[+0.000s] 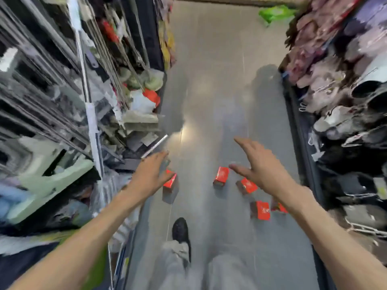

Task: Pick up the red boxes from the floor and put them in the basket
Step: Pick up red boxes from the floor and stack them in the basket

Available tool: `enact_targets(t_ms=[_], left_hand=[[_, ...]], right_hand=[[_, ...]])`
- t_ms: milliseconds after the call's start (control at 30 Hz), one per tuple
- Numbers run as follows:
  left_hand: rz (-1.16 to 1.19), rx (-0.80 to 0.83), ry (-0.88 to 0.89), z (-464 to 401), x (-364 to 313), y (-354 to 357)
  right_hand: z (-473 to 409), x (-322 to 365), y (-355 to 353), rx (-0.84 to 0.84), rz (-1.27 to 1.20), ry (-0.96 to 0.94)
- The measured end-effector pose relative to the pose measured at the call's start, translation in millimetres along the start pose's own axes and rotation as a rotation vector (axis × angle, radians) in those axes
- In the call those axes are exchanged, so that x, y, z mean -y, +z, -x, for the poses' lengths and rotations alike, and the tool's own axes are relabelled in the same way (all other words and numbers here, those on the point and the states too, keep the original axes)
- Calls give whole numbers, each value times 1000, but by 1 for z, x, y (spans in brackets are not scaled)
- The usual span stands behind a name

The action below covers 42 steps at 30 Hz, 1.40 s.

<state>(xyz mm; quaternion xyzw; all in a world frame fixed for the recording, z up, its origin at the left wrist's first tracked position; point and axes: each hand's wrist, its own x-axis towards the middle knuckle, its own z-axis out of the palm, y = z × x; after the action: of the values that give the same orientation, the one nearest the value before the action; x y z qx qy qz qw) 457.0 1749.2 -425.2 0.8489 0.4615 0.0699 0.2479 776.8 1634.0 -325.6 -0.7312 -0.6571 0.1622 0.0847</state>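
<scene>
Several red boxes lie on the grey aisle floor: one partly under my left hand, one in the middle, one just beside my right hand, and two nearer me on the right. My left hand reaches forward over the left box with fingers extended, and I cannot tell whether it touches the box. My right hand is spread open above the floor, holding nothing. No basket is clearly in view.
Crowded shop shelves line both sides of the narrow aisle: poles and goods on the left, slippers and shoes on the right. A green package lies on the floor far ahead. My shoe stands below the boxes.
</scene>
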Motion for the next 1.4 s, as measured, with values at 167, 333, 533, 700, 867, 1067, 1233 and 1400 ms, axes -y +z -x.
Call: enact_targets(t_ms=[167, 333, 533, 700, 867, 1067, 1233, 1400], left_hand=[[108, 102, -149, -70, 83, 118], [79, 77, -232, -121, 176, 272], [-89, 124, -372, -151, 289, 454], [-65, 54, -503, -152, 331, 520], [-87, 106, -308, -148, 312, 491], [116, 170, -191, -137, 252, 432], [193, 203, -134, -132, 227, 438], [275, 190, -144, -121, 232, 474]], right_hand=[[-98, -40, 90, 17, -122, 59], [-166, -89, 225, 42, -169, 70], [-189, -155, 400, 111, -268, 97], [-183, -188, 480, 174, -286, 144], [-182, -203, 473, 193, -245, 241], [-184, -218, 464, 107, -328, 495], [-192, -245, 540, 79, -240, 736], [-215, -273, 614, -15, -276, 1043]])
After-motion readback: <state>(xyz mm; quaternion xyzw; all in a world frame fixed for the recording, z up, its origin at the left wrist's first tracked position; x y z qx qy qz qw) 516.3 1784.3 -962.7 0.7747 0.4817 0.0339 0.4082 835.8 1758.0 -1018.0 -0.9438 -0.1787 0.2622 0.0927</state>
